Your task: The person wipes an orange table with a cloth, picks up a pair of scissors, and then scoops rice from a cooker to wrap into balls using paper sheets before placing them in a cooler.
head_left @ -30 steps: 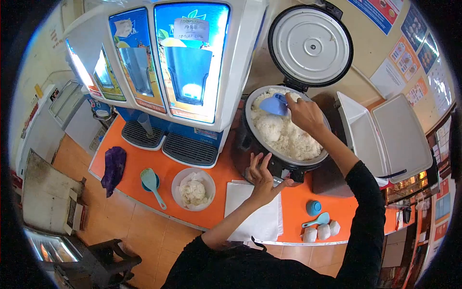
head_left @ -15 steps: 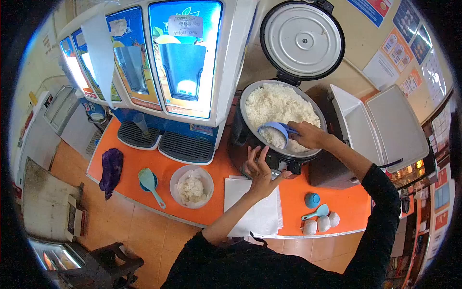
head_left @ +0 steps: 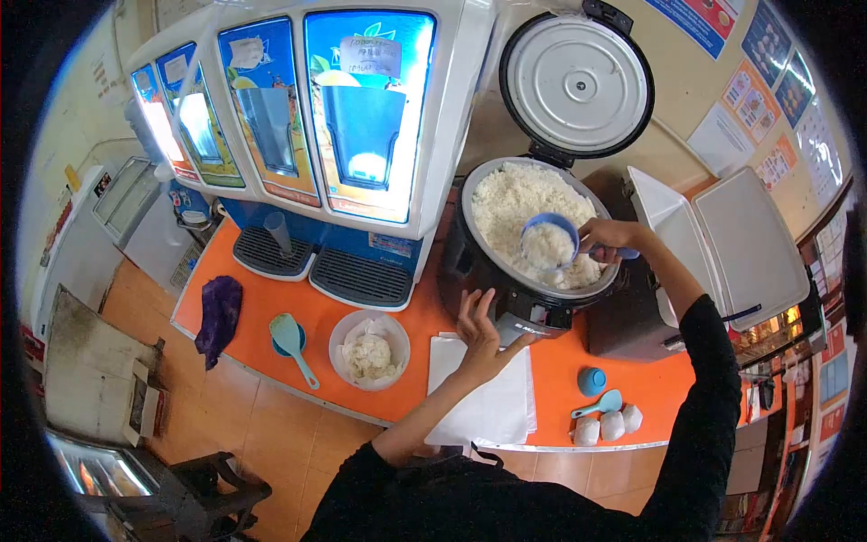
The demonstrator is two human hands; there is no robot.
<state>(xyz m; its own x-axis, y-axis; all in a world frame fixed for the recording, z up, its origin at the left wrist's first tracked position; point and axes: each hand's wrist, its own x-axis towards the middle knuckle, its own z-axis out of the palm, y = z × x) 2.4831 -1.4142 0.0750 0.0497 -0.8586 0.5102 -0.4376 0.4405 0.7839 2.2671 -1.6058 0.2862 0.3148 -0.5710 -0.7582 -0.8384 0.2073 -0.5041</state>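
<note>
My right hand (head_left: 616,238) is closed on the handle of a blue scoop (head_left: 548,219). Its round bowl, with rice in it, is over the white rice (head_left: 506,194) in the large rice cooker (head_left: 470,262). The cooker's lid (head_left: 578,81) stands open behind. My left hand (head_left: 485,341) rests against the front of the cooker, fingers spread, holding nothing. Below it lies a stack of white paper sheets (head_left: 479,397). A white bowl (head_left: 402,339) with some rice in it stands to the left.
On the orange counter (head_left: 558,384) are a blue cup (head_left: 591,381), a light-blue spatula (head_left: 609,401) and three small wrapped bundles (head_left: 612,425). Farther left are another spatula (head_left: 285,331) and a purple cloth (head_left: 219,312). A drink dispenser (head_left: 452,117) and an open cooler box (head_left: 655,217) flank the cooker.
The scoop has turned and shifted up and right over the rice, its handle now pointing right. My right hand has moved right with it. My left hand stays at the cooker's front.
</note>
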